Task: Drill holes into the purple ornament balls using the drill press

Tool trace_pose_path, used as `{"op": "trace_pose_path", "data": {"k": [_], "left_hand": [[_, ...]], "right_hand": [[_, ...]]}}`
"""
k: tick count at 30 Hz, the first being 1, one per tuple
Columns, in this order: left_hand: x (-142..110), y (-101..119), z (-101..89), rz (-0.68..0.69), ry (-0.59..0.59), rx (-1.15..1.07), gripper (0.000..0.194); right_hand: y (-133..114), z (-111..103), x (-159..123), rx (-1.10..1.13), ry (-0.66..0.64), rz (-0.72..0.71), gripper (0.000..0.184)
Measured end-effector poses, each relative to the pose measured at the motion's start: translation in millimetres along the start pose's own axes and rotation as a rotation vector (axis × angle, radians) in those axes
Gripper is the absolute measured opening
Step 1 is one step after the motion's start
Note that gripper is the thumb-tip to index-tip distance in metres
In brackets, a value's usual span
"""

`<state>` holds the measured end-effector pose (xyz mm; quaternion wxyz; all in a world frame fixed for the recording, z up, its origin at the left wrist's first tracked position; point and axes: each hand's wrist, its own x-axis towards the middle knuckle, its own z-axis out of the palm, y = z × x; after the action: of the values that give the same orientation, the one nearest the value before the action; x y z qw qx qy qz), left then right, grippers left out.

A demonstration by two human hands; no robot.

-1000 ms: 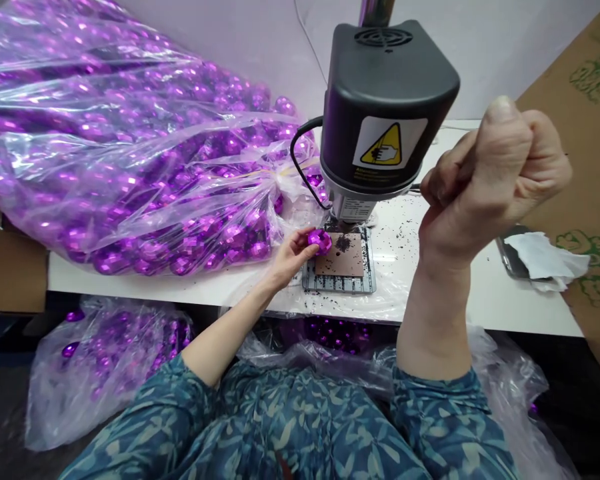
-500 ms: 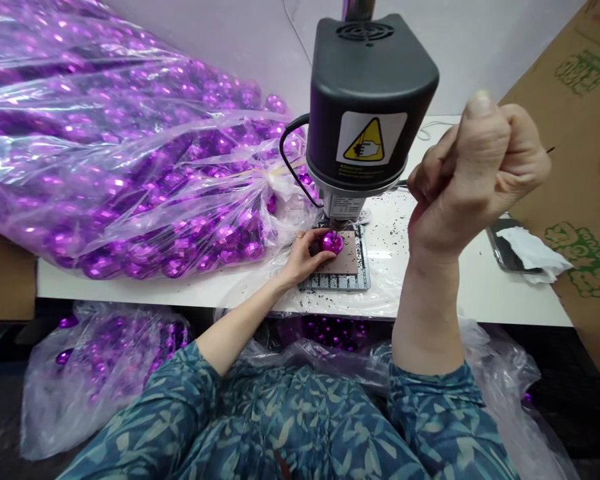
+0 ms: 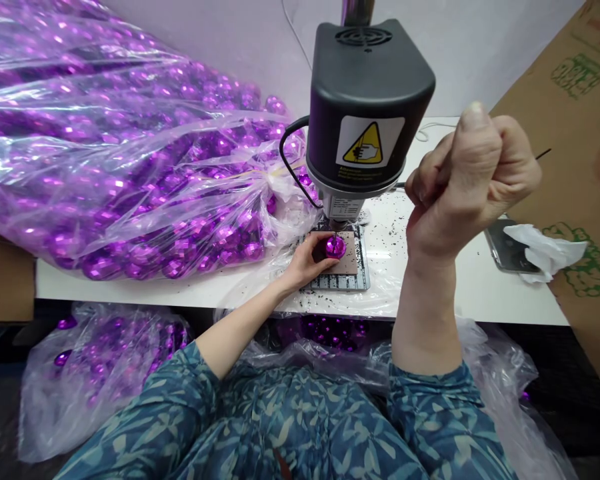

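My left hand pinches a shiny purple ball and holds it on the brown pad of the small work plate, directly under the bit of the black bench drill. My right hand is raised beside the drill head, closed in a fist round its thin metal lever, whose tip pokes out to the right.
A big clear bag of purple balls fills the left of the white table. More bagged balls lie below the table and in my lap. A phone under a white tissue and a cardboard box stand on the right. Dark shavings litter the table.
My left hand has slid the purple ball rightwards onto the pad, under the drill bit. My right fist has stayed on the lever and dropped slightly.
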<state>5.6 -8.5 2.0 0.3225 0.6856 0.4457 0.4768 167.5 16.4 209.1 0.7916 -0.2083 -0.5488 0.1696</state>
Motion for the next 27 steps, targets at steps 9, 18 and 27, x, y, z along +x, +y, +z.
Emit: {"op": "trace_pose_path", "data": {"k": [9,18,27], "left_hand": [[-0.4,2.4,-0.1,-0.004,0.005,0.021,0.055],[-1.8,-0.4,1.0,0.020,0.004,0.000,0.056],[-1.6,0.0,0.7,0.008,0.009,-0.008,0.056]], "right_hand": [[-1.8,-4.7,-26.7,-0.035,0.076,-0.080,0.052],[19.0,-12.8,-35.8,0.029,0.042,-0.324,0.050],[32.9,-20.0,-50.8,0.057,0.084,-0.403,0.042]]}}
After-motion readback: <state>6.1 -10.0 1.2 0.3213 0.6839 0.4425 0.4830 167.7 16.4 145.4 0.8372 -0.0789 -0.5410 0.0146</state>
